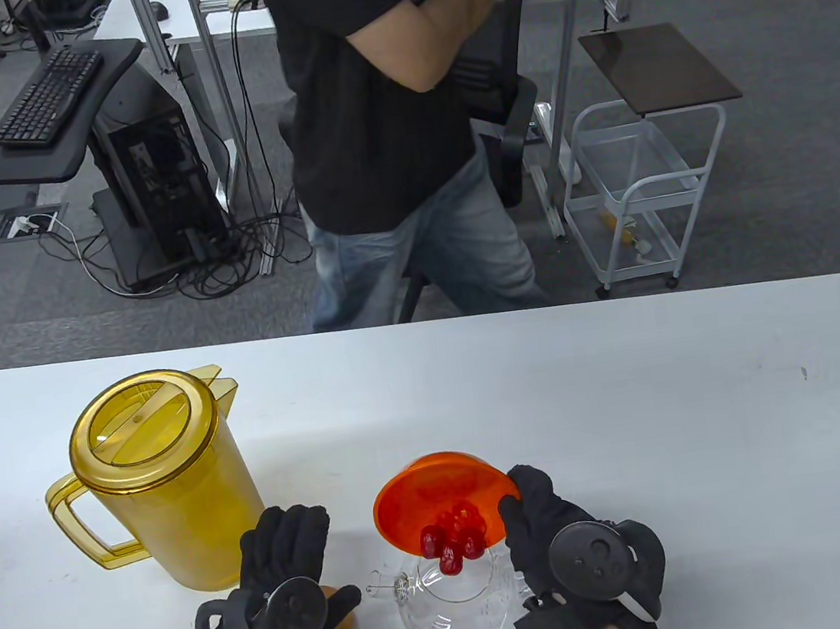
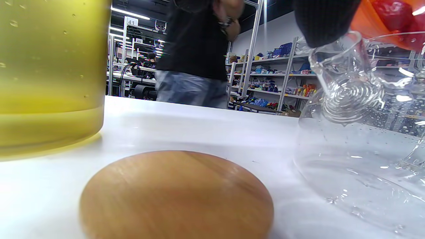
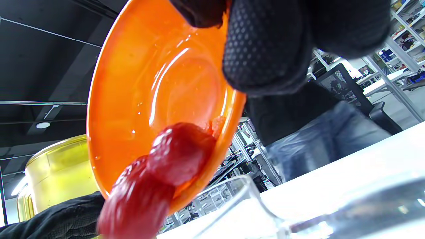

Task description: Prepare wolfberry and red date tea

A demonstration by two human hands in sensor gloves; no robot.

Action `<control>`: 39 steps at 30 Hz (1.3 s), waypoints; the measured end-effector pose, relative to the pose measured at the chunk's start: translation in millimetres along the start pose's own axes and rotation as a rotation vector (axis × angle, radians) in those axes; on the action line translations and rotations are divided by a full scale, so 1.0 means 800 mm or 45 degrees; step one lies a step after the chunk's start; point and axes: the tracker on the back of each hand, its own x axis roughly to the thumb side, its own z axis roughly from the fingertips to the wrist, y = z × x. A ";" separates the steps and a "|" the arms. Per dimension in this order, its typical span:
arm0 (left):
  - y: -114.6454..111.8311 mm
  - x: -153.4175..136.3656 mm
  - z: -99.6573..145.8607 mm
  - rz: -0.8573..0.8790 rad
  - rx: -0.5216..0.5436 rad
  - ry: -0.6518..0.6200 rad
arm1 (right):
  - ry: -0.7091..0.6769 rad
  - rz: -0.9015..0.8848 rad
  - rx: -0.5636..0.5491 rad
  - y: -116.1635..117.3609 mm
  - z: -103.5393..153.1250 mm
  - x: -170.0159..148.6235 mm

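Big white worktop (image 1: 632,395), yellow pitcher (image 1: 156,480) back left, clear glass teapot (image 1: 459,611) up front. Mid-tip right now: orange dish (image 1: 437,505) angled over the teapot mouth, red dates (image 1: 454,542) sliding off the low edge. Right hand (image 1: 565,535) fingers (image 3: 265,49) clamped on the dish rim, just beside the dates. Probably needs more tilt next. Left hand (image 1: 280,603) over the wooden lid (image 2: 176,196), grip impossible to tell.
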 end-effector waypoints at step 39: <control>0.001 -0.001 0.000 0.014 0.011 -0.001 | 0.293 -0.161 -0.248 -0.059 0.000 -0.051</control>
